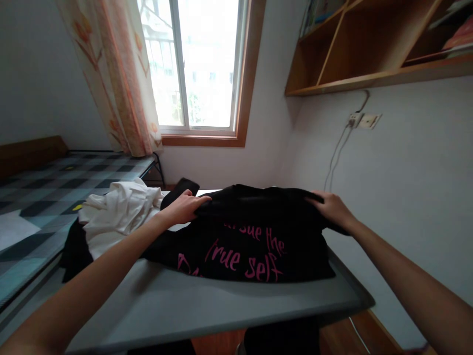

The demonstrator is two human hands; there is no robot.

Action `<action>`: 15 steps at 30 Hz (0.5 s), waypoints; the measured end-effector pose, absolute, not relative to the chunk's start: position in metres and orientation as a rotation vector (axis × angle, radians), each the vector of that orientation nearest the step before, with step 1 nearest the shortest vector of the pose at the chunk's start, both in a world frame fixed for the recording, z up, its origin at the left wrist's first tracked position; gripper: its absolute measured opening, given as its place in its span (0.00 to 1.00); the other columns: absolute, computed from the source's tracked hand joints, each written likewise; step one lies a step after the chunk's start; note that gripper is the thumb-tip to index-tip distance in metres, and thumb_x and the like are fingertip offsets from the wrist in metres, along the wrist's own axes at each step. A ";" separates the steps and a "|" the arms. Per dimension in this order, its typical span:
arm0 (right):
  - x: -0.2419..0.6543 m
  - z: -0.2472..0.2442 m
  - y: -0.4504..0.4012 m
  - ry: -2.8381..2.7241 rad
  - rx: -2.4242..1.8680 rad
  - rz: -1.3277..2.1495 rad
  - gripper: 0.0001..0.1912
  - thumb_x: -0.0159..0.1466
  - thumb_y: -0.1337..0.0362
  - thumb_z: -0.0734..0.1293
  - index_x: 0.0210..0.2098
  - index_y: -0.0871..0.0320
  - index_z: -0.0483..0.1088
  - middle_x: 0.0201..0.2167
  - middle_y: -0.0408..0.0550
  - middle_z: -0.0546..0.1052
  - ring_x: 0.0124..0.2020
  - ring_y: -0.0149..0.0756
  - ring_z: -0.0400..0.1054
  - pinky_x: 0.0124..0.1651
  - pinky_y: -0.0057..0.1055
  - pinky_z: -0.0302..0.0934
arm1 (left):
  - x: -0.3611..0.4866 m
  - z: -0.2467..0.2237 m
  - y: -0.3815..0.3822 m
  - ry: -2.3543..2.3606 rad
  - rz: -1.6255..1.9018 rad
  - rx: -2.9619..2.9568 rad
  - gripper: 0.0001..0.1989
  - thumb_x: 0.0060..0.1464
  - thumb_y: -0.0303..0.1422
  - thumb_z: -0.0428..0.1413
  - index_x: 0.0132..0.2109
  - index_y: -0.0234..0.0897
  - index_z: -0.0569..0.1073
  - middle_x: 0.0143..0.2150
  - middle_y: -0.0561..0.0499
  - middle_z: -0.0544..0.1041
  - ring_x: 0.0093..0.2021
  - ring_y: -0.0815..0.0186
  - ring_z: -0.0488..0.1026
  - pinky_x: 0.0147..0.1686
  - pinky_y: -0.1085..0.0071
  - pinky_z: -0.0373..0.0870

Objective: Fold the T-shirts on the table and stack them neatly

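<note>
A black T-shirt (254, 241) with pink lettering, "true self" among the words, lies partly on the white table (207, 305), its far edge lifted. My left hand (186, 204) pinches the cloth at the upper left. At the upper right, my right hand (330, 207) grips the same shirt, with a bit of black cloth hanging under the wrist. Both sets of fingertips are partly hidden by the fabric. Left of the shirt is a crumpled heap of white cloth (121, 209), with black cloth (76, 251) beneath it.
A bed with a checked cover (99, 170) stands at the left, a sheet of white paper (16, 229) on it. Behind are a window (207, 64) and a flowered curtain (121, 88). Wooden shelves (369, 79) hang upper right, above a wall socket (364, 121) with cables.
</note>
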State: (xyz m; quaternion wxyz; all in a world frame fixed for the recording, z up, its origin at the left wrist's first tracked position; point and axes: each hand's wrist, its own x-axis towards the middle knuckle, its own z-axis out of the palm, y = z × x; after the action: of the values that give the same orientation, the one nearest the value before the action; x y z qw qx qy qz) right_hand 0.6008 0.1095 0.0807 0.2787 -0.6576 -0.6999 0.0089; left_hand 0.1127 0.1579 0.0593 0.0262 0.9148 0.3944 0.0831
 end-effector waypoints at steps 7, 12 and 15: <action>0.582 0.038 0.079 -2.295 -1.687 0.741 0.22 0.53 0.45 0.68 0.38 0.56 0.76 0.42 0.51 0.78 0.45 0.49 0.72 0.50 0.38 0.65 | 0.116 0.041 0.140 1.213 0.105 2.484 0.36 0.53 0.49 0.55 0.65 0.38 0.62 0.47 0.43 0.77 0.43 0.58 0.77 0.45 0.69 0.67; 0.562 0.019 0.061 -2.347 -1.810 0.598 0.48 0.40 0.54 0.77 0.59 0.58 0.65 0.59 0.59 0.69 0.60 0.55 0.62 0.60 0.44 0.57 | 0.117 0.032 0.155 1.296 -0.048 2.575 0.55 0.35 0.51 0.66 0.68 0.37 0.57 0.67 0.35 0.61 0.62 0.48 0.64 0.57 0.63 0.61; 0.557 0.016 0.056 -2.394 -1.889 0.597 0.41 0.41 0.58 0.76 0.55 0.55 0.69 0.54 0.55 0.74 0.55 0.56 0.66 0.55 0.43 0.61 | 0.117 0.031 0.150 1.292 -0.122 2.486 0.48 0.34 0.48 0.68 0.63 0.39 0.65 0.61 0.39 0.70 0.57 0.49 0.69 0.52 0.65 0.65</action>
State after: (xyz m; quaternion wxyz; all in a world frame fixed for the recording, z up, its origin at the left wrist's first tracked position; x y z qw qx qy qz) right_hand 0.5569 0.0563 0.0159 0.0169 -0.6079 -0.7703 0.1921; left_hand 0.1173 0.1503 0.0311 0.1677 0.8740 0.4540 -0.0428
